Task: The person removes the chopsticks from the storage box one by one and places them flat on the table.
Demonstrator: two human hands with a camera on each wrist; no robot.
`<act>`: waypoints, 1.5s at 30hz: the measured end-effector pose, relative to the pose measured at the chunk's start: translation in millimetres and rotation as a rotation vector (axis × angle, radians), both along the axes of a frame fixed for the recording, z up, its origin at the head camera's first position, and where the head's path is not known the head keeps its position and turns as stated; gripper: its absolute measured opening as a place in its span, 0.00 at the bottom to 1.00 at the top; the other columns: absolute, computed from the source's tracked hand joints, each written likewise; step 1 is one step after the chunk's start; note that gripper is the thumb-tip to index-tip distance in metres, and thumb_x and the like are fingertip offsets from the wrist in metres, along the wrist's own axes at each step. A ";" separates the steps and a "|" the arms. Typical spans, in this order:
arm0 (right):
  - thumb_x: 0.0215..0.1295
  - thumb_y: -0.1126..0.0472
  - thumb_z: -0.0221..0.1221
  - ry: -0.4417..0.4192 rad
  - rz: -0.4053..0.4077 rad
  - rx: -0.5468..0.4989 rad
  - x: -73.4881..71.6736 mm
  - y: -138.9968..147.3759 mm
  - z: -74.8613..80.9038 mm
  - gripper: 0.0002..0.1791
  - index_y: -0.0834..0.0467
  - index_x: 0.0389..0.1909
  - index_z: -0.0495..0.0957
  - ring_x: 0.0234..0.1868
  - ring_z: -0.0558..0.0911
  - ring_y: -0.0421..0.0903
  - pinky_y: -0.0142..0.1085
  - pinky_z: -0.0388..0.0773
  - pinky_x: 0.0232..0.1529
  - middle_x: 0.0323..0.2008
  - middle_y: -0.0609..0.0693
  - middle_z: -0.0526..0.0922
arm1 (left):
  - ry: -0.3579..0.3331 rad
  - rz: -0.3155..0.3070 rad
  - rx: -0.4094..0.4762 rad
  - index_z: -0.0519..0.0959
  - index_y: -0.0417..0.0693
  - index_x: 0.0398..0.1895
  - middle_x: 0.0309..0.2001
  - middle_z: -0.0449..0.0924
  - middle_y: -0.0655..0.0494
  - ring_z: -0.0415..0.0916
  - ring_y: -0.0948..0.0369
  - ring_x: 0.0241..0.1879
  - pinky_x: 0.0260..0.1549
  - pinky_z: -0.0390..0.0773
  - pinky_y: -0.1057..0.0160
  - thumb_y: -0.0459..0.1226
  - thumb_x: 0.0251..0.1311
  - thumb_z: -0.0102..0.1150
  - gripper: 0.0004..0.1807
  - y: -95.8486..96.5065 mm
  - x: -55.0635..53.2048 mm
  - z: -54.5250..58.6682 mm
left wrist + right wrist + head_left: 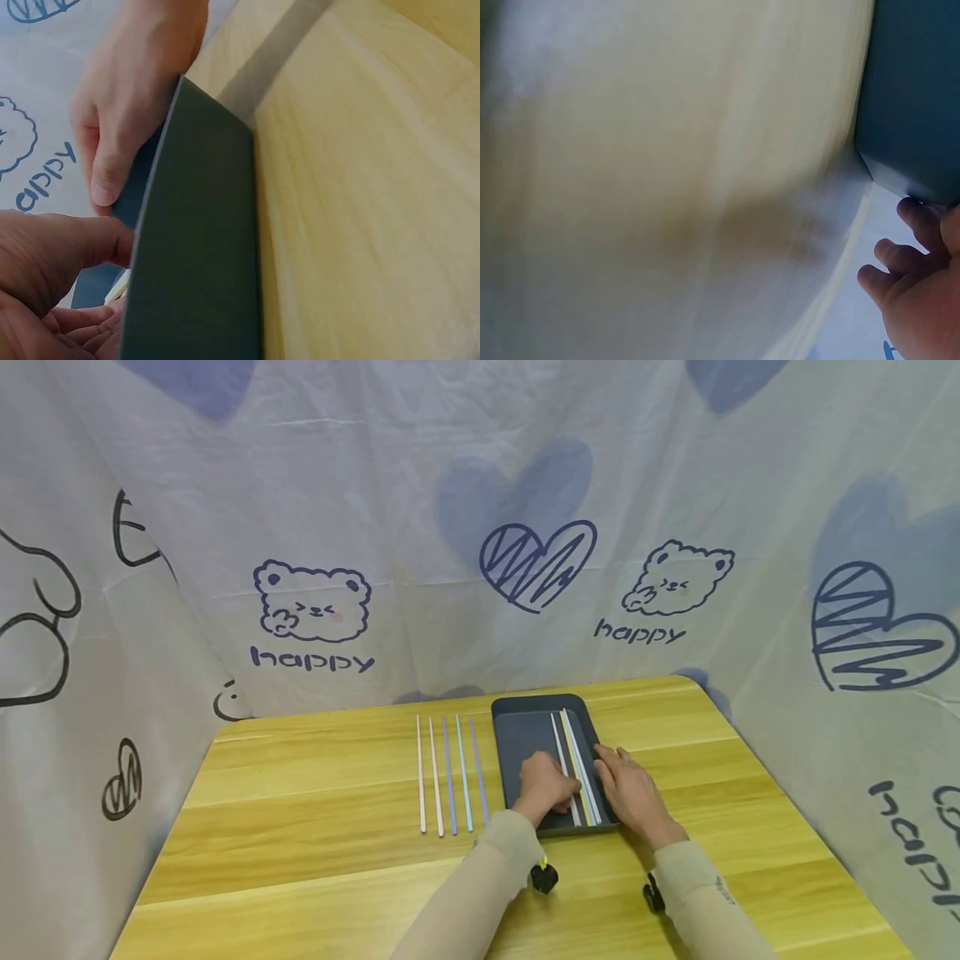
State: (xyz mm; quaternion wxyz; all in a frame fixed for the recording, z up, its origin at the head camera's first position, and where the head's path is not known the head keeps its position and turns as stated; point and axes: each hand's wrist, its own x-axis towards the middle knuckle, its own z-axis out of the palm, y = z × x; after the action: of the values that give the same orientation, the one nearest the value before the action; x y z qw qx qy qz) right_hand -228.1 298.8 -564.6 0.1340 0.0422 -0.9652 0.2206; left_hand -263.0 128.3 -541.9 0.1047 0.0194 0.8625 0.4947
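Observation:
My left hand (549,783) reaches into a dark grey tray (517,703) with its fingers bent down over the lower part of thin chopsticks (573,747). These lie lengthwise along the tray's right side, mostly white with some yellow and pale blue. In the left wrist view the thumb (105,241) is stretched toward the tray wall, and a pale stick end shows below it. The tray wall hides the fingertips, so I cannot tell whether they pinch a stick. Along the tray's right edge rests my right hand (632,789), its loosely bent fingers (900,259) close against the outer wall.
Left of the tray, several chopsticks (450,777) lie side by side on the wooden table (315,827): pinkish white, blue, pale blue and purple. A white printed cloth (420,610) hangs behind the table and at both sides.

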 end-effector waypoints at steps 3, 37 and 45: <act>0.85 0.56 0.48 0.000 0.002 0.002 0.5 -0.3 1.0 0.25 0.65 0.73 0.71 0.74 0.70 0.72 0.68 0.70 0.72 0.70 0.67 0.76 | -0.016 0.000 -0.003 0.77 0.47 0.18 0.09 0.78 0.55 0.78 0.60 0.08 0.10 0.82 0.63 0.32 0.54 0.75 0.15 -1.6 -0.7 1.5; 0.86 0.56 0.46 -0.028 0.023 -0.011 4.0 -1.6 2.1 0.26 0.65 0.76 0.68 0.75 0.67 0.73 0.69 0.68 0.73 0.72 0.67 0.73 | -0.092 -0.027 0.227 0.79 0.37 0.46 0.25 0.83 0.48 0.82 0.60 0.17 0.18 0.88 0.62 0.28 0.59 0.65 0.12 -45.8 -7.1 36.8; 0.86 0.56 0.46 -0.046 0.016 -0.023 5.5 -2.1 3.8 0.26 0.65 0.76 0.67 0.76 0.66 0.73 0.69 0.67 0.74 0.73 0.67 0.72 | -0.069 -0.006 0.244 0.79 0.37 0.46 0.27 0.85 0.47 0.83 0.60 0.19 0.18 0.88 0.63 0.27 0.58 0.65 0.13 -66.9 -7.3 40.4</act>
State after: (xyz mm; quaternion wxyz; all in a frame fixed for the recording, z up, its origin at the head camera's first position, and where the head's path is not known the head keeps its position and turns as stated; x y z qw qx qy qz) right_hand -222.7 296.7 -560.8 0.1103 0.0433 -0.9651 0.2336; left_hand -270.3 61.4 -501.5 0.1329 0.0177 0.7916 0.5962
